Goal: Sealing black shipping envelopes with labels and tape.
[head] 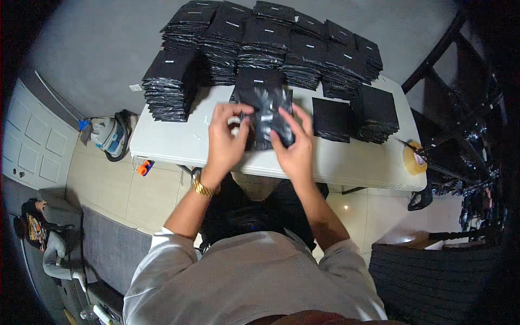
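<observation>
Both my hands are at a black square packet in shiny plastic (267,118), which bears a small white label, near the front edge of the white table (178,142). My left hand (227,132), with a gold bracelet at the wrist, is at its left side, thumb and fingers curved around the edge. My right hand (297,140) touches its right part with spread fingers; blur hides how firmly either hand grips. Just behind lies a stack of black packets (260,75) with a white label on top.
Tall stacks of labelled black packets (266,38) fill the table's back. Another stack (168,81) stands left; unlabelled black stacks (331,115) (375,109) stand right. A tape roll (414,158) lies at the right edge. A vacuum cleaner (109,136) is on the floor; a person (53,243) sits far left.
</observation>
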Demonstrator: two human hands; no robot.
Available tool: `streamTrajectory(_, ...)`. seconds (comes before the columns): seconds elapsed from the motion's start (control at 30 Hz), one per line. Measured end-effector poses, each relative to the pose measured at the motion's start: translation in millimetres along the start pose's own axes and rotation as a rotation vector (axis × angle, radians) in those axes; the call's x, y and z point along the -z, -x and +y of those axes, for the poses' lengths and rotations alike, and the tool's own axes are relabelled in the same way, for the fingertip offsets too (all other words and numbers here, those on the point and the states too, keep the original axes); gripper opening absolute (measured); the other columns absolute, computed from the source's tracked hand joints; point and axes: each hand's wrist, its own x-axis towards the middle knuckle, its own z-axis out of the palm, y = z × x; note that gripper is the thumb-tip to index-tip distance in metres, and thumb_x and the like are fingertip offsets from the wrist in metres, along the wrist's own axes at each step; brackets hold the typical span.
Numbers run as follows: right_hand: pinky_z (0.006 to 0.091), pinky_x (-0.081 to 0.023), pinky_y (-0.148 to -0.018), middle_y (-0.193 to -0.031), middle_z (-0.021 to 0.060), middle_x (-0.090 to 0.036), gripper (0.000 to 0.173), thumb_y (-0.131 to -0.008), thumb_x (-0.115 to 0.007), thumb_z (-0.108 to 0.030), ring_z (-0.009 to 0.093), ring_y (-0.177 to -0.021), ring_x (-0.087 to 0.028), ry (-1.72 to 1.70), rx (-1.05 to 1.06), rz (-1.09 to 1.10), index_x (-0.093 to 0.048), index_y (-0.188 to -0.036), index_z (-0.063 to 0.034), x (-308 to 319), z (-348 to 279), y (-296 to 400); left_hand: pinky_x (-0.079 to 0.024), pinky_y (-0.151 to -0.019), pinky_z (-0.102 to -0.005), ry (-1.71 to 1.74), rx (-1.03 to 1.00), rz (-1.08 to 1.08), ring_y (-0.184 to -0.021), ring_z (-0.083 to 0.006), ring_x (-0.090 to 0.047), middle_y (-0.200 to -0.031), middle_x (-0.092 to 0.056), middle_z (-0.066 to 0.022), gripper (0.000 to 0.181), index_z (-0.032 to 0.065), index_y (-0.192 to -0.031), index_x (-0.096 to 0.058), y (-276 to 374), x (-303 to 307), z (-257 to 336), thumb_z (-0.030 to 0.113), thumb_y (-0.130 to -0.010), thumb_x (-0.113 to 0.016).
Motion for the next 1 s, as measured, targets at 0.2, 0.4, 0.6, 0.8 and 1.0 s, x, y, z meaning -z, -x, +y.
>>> streamTrajectory(0.2, 0.0423, -0.05, -0.11, -0.141, 0.0201, -0.062, 0.047, -0.085, -0.083, -0.018, 0.038, -0.127, -0.063, 0.094, 0.006, 0.087, -0.074, -0.129, -0.0037, -28, 33, -99, -0.056, -0.087, -0.0303, 0.001, 0.068, 0.029, -0.096, -0.015, -0.072, -0.105, -0.077, -0.0085, 0.019, 0.0015, -0.113, -0.077, -111, -16, -58, -0.001, -0.094, -0.074)
streamTrajectory(0.4, 0.0463, -0.048, -0.112, -0.139, 0.0212, -0.063, 0.053, -0.086, -0.085, -0.037, 0.04, -0.13, -0.061, 0.216, -0.176, -0.184, -0.075, -0.128, -0.0056, -60, 98, -107, -0.057, -0.08, -0.036, -0.328, 0.223, -0.122, -0.089, -0.022, -0.073, -0.097, -0.076, -0.0156, 0.026, 0.0032, -0.109, -0.079, -116, -38, -124, 0.016, -0.087, -0.083)
streamTrajectory(0.6, 0.0428, -0.04, -0.119, -0.158, 0.0232, -0.052, 0.083, -0.1, -0.067, -0.058, 0.036, -0.146, -0.05, -0.116, -0.635, -0.076, -0.044, -0.159, -0.0039, -76, 111, -122, -0.038, -0.115, -0.0295, 0.4, 0.757, -0.105, -0.131, -0.0186, -0.053, -0.145, -0.06, -0.0164, 0.076, -0.0064, -0.161, -0.037, -119, -38, -127, 0.033, -0.104, -0.068)
streamTrajectory(0.8, 0.0485, -0.007, -0.132, -0.18, 0.0196, -0.005, 0.097, -0.106, -0.049, -0.064, 0.032, -0.166, -0.007, -0.482, -0.849, -0.272, -0.004, -0.172, -0.0093, -84, 99, -121, -0.023, -0.128, -0.0329, 0.268, 0.818, -0.389, -0.158, -0.0281, -0.031, -0.171, -0.032, -0.0245, 0.083, -0.0118, -0.165, -0.021, -123, -38, -90, 0.038, -0.108, -0.058)
streamTrajectory(1.0, 0.0475, -0.018, -0.13, -0.177, 0.0228, -0.018, 0.093, -0.107, -0.051, -0.058, 0.036, -0.163, -0.02, -0.357, -0.914, -0.25, -0.005, -0.173, -0.0122, -75, 97, -115, -0.033, -0.123, -0.0338, 0.325, 0.808, -0.349, -0.147, -0.0288, -0.048, -0.162, -0.048, -0.0236, 0.079, -0.0115, -0.163, -0.028, -122, -32, -103, 0.036, -0.108, -0.059)
